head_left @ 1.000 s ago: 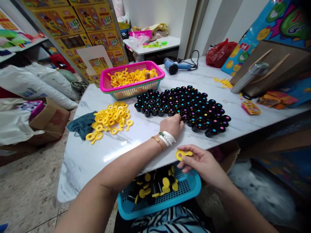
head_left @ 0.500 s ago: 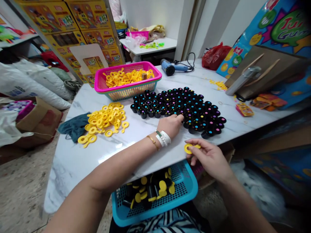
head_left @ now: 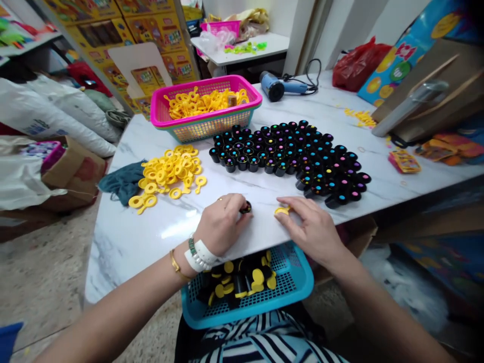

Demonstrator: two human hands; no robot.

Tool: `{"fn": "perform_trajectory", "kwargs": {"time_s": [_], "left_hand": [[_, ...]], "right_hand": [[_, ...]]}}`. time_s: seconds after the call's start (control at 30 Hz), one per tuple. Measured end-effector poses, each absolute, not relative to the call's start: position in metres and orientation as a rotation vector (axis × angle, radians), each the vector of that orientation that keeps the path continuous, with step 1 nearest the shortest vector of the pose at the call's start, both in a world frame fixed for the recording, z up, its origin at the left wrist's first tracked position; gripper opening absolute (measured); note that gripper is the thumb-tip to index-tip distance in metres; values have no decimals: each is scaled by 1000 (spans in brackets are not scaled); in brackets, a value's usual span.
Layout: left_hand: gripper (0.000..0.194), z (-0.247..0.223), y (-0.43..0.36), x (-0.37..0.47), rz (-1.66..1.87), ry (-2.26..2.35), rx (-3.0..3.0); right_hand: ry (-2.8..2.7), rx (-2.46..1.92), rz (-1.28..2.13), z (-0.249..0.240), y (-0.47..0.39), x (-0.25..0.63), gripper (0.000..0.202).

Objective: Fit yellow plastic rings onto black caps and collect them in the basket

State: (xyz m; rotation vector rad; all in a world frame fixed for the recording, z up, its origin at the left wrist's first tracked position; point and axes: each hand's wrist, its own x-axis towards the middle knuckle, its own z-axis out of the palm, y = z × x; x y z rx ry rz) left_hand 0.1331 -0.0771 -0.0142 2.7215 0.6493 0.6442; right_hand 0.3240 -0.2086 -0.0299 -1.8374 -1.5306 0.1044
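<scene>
at the left of the frame, on the pale table (head_left: 124, 252), a dark teal cloth (head_left: 121, 182) lay crumpled against a loose heap of yellow ring-ended pieces (head_left: 170, 171); the pieces at its near edge overlapped, so a sleeve or wrist brushing them could have scattered them. above the heap, a pink-rimmed basket (head_left: 159, 118) held more yellow pieces. at the lower centre, the left hand (head_left: 221, 222) had thumb and forefinger pinched around a small black cylinder (head_left: 246, 206), mostly hidden by the fingers; whether it touched the table could not be told. below it, a blue basket (head_left: 302, 297) of black pieces with yellow ends sat under the table edge, and a slip of that pinch near the edge might have dropped the cylinder among them. just right of centre, the right hand (head_left: 313, 227) gripped one yellow piece (head_left: 282, 210) between thumb and fingertips, apart from the cylinder; a grip that light could have let it twist or flick away if squeezed off-centre. above and to the right stood a crowd of black cylinders (head_left: 283, 146), packed so closely that a knuckle bumping one could have toppled its neighbours. beyond them, at the upper right, rested a red bag (head_left: 359, 63).
</scene>
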Motion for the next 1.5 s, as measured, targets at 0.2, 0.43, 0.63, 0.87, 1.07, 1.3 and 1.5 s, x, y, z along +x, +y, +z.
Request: {"fn": "perform_trajectory", "kwargs": {"time_s": [0.2,0.43,0.63,0.87,1.07,1.3,1.5], "left_hand": [[40,-27,-72,154,642,613,2517],[34,-33,-69,150,589,589,2392],[36,-30,-71,142,542,637,2385],[26,-31,-72,138,521,649,2370],[21,-27,-72,137,371,677,2420],[26,-23,-76,138,285,732,2379],[26,-27,-76,139,317,732,2374]], "right_hand": [[-1933,-1874,-80,-44,-233,341,62],[-2092,-1623,-176,-58,-244,328,56],[-1813,-1448,149,-54,-240,299,34],[-1339,-1709,585,-14,-197,295,24],[-1039,-1738,913,-6,-171,301,22],[-877,-1646,1089,-12,-168,297,25],[-812,-1552,1163,-21,-167,297,32]]}}
